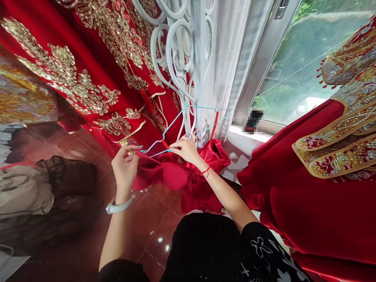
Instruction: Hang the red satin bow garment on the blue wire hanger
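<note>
Left hand (125, 164) pinches red satin garment (188, 172) strap at blue wire hanger's (188, 125) end; right hand (185, 149) fingertips clamped on hanger's lower bar.

red-brown tile floor (152, 231) (glossy) with black lace fabric (67, 184) lying at left.

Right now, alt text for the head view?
The left hand pinches a red satin garment at the end of a light blue wire hanger, while the right hand grips the hanger's lower bar. Behind stand a white scrolled grille and a window, with gold-embroidered red gowns on both sides.
</note>
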A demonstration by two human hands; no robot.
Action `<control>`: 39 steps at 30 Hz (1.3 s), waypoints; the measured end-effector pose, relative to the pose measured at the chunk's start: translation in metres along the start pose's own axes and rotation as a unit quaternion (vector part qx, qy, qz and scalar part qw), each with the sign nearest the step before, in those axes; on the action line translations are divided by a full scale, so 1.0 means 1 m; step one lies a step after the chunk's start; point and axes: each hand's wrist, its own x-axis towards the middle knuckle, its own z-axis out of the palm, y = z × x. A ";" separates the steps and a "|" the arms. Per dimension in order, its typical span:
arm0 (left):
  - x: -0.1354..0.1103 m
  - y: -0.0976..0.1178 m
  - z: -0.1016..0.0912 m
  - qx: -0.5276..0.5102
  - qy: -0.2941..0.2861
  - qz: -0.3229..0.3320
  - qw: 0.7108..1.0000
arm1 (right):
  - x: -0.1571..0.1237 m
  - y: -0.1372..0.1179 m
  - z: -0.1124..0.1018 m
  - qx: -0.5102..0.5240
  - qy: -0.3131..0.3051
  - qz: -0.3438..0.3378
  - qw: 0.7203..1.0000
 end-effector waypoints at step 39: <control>0.039 -0.004 0.063 0.172 -0.114 0.130 0.970 | -0.096 0.132 -0.051 0.089 0.368 0.286 0.880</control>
